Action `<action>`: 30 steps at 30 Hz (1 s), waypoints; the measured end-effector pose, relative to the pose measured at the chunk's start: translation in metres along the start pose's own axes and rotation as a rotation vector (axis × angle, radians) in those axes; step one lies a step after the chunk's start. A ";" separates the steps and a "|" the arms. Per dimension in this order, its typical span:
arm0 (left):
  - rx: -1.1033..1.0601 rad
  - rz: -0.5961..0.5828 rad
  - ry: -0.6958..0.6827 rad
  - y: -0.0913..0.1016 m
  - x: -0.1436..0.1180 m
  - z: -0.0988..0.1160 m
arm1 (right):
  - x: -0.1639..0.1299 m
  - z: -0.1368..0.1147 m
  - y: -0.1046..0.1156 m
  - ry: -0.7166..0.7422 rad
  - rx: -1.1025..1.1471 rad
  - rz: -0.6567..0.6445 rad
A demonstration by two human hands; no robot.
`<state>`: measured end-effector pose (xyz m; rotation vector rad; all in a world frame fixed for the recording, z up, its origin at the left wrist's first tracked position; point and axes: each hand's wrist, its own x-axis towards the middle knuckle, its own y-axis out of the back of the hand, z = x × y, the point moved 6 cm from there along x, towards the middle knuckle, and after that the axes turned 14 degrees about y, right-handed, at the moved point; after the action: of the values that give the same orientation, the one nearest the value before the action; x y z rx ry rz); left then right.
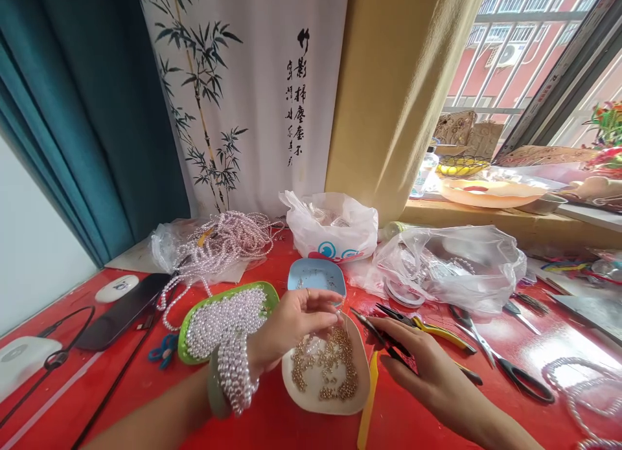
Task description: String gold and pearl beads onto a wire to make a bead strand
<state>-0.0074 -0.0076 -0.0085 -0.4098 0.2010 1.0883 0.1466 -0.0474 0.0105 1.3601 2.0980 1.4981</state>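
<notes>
The left hand [291, 320] is pinching one pearl [339, 313] over the white dish [359, 379] of gold beads [325, 366]; the right hand [418, 359] is gripping black pliers [376, 333] beside it. Many beads are lying unused.

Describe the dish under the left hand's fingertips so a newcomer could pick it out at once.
On the red table, three small dishes cluster before the person. The white dish lies nearest, beneath the left hand. Unlike the green dish of pearls and the blue dish, it holds gold-coloured beads.

Red table [272, 424] — trays [311, 398], pliers [437, 332], bags [451, 262].
</notes>
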 end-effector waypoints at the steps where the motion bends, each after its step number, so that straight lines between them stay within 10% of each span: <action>1: -0.006 -0.015 -0.004 -0.001 -0.001 0.001 | -0.006 0.005 0.001 -0.046 -0.013 0.005; 12: 0.056 -0.079 -0.004 -0.006 -0.001 -0.001 | -0.101 0.045 -0.026 -0.161 -0.395 0.000; 21: 0.185 -0.060 0.018 -0.005 -0.003 0.000 | -0.086 0.031 -0.014 -0.110 -0.375 0.032; 30: 0.192 -0.016 0.026 -0.002 -0.003 -0.001 | -0.067 0.098 0.009 -0.214 -0.559 0.043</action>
<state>-0.0067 -0.0111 -0.0085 -0.2535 0.3220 1.0380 0.2504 -0.0381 -0.0473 1.2760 1.3828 1.6933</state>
